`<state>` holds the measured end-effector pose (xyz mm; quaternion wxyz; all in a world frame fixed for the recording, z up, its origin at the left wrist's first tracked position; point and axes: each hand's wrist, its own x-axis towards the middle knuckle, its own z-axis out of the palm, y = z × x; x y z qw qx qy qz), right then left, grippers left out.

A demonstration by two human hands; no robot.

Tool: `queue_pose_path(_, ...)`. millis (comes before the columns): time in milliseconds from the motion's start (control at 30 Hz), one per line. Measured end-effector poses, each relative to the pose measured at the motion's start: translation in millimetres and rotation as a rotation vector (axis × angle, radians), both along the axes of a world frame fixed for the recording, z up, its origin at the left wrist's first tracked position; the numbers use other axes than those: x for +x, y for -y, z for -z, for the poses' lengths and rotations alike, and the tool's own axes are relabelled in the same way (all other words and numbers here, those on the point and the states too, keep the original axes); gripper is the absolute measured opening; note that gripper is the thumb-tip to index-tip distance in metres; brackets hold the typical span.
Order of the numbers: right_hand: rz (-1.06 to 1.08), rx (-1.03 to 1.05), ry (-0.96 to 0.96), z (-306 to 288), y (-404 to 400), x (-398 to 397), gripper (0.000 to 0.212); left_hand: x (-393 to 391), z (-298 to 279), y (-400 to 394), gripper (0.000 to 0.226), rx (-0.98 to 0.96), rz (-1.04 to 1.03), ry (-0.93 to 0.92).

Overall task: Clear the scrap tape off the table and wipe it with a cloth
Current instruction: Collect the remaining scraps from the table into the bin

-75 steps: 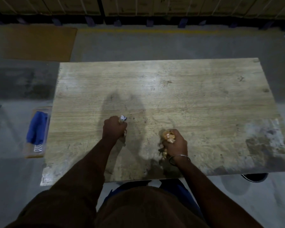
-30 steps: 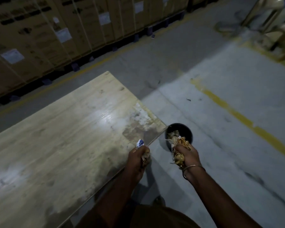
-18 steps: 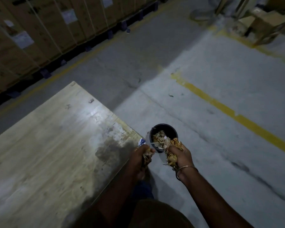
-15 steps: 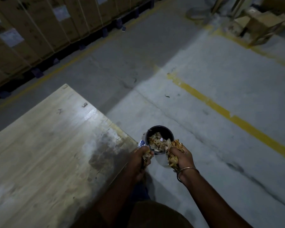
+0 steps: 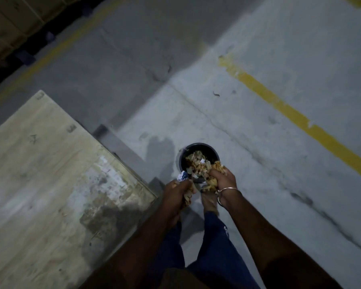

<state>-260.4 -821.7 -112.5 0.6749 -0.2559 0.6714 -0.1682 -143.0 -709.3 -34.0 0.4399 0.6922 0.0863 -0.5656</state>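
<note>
I see my right hand gripping a crumpled wad of tan scrap tape at the rim of the round black bucket, which stands on the grey concrete floor off the pale wooden bench corner. My left hand fingers curl round more scraps just beside it.

The bucket stands on the floor just right of the table corner, scrap tape in it, with the left hand and right hand at its near rim, side by side.
</note>
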Motion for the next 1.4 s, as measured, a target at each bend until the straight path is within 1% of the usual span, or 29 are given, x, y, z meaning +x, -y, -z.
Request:
queue_pose_path(100,-0.063,0.084,-0.043,56,26,-1,0.042,-13,37,25,0.017,0.018,-0.126,-0.022)
queue_pose_path(200,-0.114,0.137,-0.101,115,49,3,0.059,-20,79,47,0.022,0.039,-0.269,-0.069)
queue_pose_path(267,-0.108,0.191,-0.091,195,62,2,0.070,-20,117,63,0.019,0.064,-0.348,-0.061)
queue_pose_path(333,-0.072,0.238,-0.069,271,67,3,0.089,-20,155,74,0.011,0.094,-0.404,-0.035)
queue_pose_path(367,-0.046,0.252,-0.051,298,69,7,0.100,-19,175,79,0.011,0.111,-0.415,-0.027)
queue_pose_path(400,-0.023,0.264,-0.035,309,71,15,0.105,-17,195,83,0.012,0.128,-0.421,-0.020)
queue_pose_path(433,-0.005,0.266,-0.026,315,74,23,0.102,-15,214,86,0.015,0.141,-0.426,-0.014)
queue_pose_path(467,0.015,0.253,-0.024,292,78,38,0.092,-13,229,87,0.019,0.154,-0.434,-0.010)
queue_pose_path(500,0.023,0.255,-0.019,288,83,46,0.080,-11,245,89,0.020,0.175,-0.450,-0.004)
queue_pose_path(533,0.027,0.253,-0.025,290,87,53,0.072,-10,258,89,0.019,0.195,-0.464,0.005)
queue_pose_path(567,0.021,0.263,-0.014,297,91,56,0.070,-9,269,89,0.018,0.213,-0.476,0.016)
queue_pose_path(600,0.008,0.282,-0.016,303,93,58,0.073,-9,278,89,0.016,0.229,-0.487,0.030)
queue_pose_path(700,-0.108,0.331,-0.015,322,98,57,0.095,-8,297,90,0.008,0.263,-0.486,0.067)
queue_pose_path(767,-0.159,0.333,-0.052,335,101,52,0.098,-11,303,92,0.007,0.279,-0.474,0.082)
queue_pose_path(800,-0.190,0.312,-0.075,323,104,54,0.093,-12,306,93,0.008,0.286,-0.470,0.091)
queue_pose_path(833,-0.221,0.295,-0.091,315,106,53,0.078,-14,308,94,0.010,0.291,-0.462,0.099)
queue_pose_path(900,-0.266,0.286,-0.082,288,113,53,0.032,-18,312,100,0.018,0.310,-0.439,0.117)
queue_pose_path(933,-0.269,0.313,-0.066,285,115,50,0.018,-19,314,107,0.022,0.311,-0.437,0.124)
queue_pose_path(967,-0.271,0.323,-0.051,281,117,46,0.014,-21,320,115,0.025,0.312,-0.453,0.123)
queue_pose_path(1000,-0.273,0.313,-0.040,279,119,43,0.015,-22,324,126,0.026,0.301,-0.480,0.118)
queue_pose_path(1067,-0.327,0.215,-0.058,278,120,40,0.012,-19,339,149,0.029,0.307,-0.494,0.112)
queue_pose_path(1100,-0.392,0.117,-0.096,279,120,41,0.009,-15,344,160,0.036,0.309,-0.483,0.094)
queue_pose_path(1133,-0.481,0.005,-0.140,280,120,40,0.009,-11,350,169,0.054,0.296,-0.471,0.047)
queue_pose_path(1200,-0.641,-0.204,-0.205,282,120,42,0.017,-1,358,181,0.113,0.275,-0.471,-0.071)
queue_pose_path(1233,-0.693,-0.302,-0.237,282,122,44,0.021,4,363,183,0.133,0.275,-0.456,-0.110)
queue_pose_path(1267,-0.732,-0.395,-0.271,283,125,47,0.023,9,369,182,0.140,0.274,-0.433,-0.117)
queue_pose_path(1300,-0.763,-0.473,-0.311,284,128,49,0.023,13,371,178,0.134,0.290,-0.408,-0.112)
queue_pose_path(1400,-0.887,-0.587,-0.386,301,136,65,0.024,25,397,150,0.094,0.348,-0.332,-0.011)
